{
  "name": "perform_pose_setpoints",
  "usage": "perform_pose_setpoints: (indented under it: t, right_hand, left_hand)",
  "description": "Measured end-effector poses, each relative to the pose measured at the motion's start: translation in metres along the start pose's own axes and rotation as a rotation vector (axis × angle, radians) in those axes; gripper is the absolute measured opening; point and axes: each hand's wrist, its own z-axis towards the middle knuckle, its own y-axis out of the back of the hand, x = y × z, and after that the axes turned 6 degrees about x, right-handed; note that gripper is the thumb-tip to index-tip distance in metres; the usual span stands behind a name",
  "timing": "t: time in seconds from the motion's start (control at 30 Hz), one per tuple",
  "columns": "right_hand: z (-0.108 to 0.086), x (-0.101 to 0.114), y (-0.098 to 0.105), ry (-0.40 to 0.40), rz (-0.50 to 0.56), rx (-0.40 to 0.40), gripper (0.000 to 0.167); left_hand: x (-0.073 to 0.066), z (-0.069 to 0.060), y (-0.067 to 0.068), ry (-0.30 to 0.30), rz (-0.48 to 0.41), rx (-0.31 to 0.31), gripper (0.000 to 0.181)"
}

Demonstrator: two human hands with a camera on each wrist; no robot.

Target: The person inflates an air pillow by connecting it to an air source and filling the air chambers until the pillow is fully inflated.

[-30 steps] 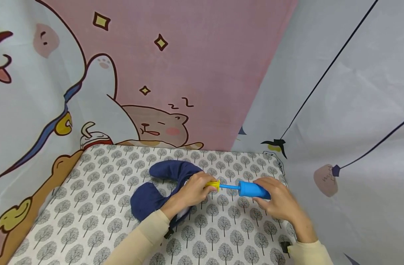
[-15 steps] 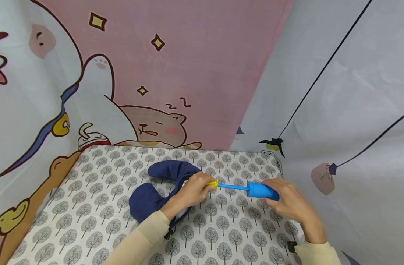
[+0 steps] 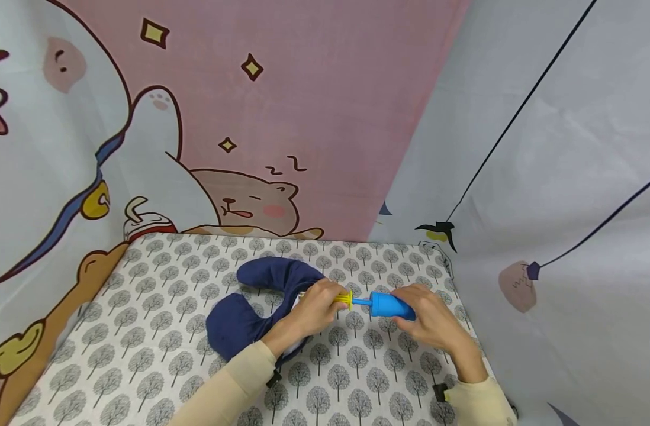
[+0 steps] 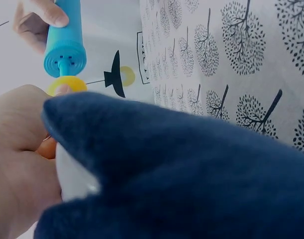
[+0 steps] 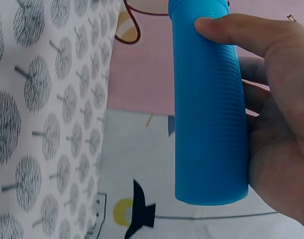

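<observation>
A hand pump with a blue ribbed barrel (image 3: pixel 385 305) and a yellow end (image 3: pixel 346 299) lies level between my hands. My right hand (image 3: pixel 430 315) grips the barrel, its thumb along the side in the right wrist view. My left hand (image 3: pixel 315 309) holds the yellow end against a navy U-shaped neck pillow (image 3: pixel 231 325). Between barrel and yellow end, a short length of thin blue rod (image 3: pixel 361 302) shows. White material (image 4: pixel 74 174) peeks from a gap in the pillow's cover in the left wrist view. My fingers hide where pump and pillow meet.
Beneath everything is a tabletop with a tree-print cloth (image 3: pixel 160 355). Cartoon-printed curtains (image 3: pixel 325 118) stand at the back and both sides. A black strap buckle (image 3: pixel 273 378) hangs by my left forearm.
My right hand first drew the blue barrel right, baring more rod, then pushed it back left, so less rod shows now. My left hand and the pillow stay nearly in place.
</observation>
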Motion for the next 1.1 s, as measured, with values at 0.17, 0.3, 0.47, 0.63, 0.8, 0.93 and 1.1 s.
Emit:
perform_pose_setpoints:
  t: [0.17,0.3,0.47,0.63,0.8,0.93,1.1]
  right_hand:
    - [0.012,0.011,-0.008,-0.009,0.026,0.019,0.051]
    - [0.02,0.019,-0.013,-0.004,0.042,0.028,0.048]
    - [0.021,0.021,-0.015,-0.015,0.043,0.038,0.049]
    - [0.011,0.012,-0.009,-0.043,0.051,0.041,0.05]
    - [-0.005,-0.003,0.002,-0.05,0.034,0.031,0.047]
    - [-0.017,-0.014,0.013,-0.067,0.023,0.032,0.048]
    - [-0.032,-0.024,0.026,-0.09,0.009,0.025,0.05]
  left_hand:
    - [0.001,0.0,-0.002,-0.009,0.021,-0.02,0.019]
    - [-0.002,-0.001,0.001,0.011,0.023,0.003,0.02]
    - [-0.005,0.0,0.005,0.021,0.016,0.031,0.02]
    - [-0.005,0.002,0.009,0.021,0.007,0.039,0.02]
    - [-0.002,0.001,0.012,0.028,-0.007,0.037,0.02]
    - [0.0,0.0,0.013,0.03,-0.009,0.037,0.018]
    - [-0.001,0.001,0.012,0.031,-0.009,0.033,0.017]
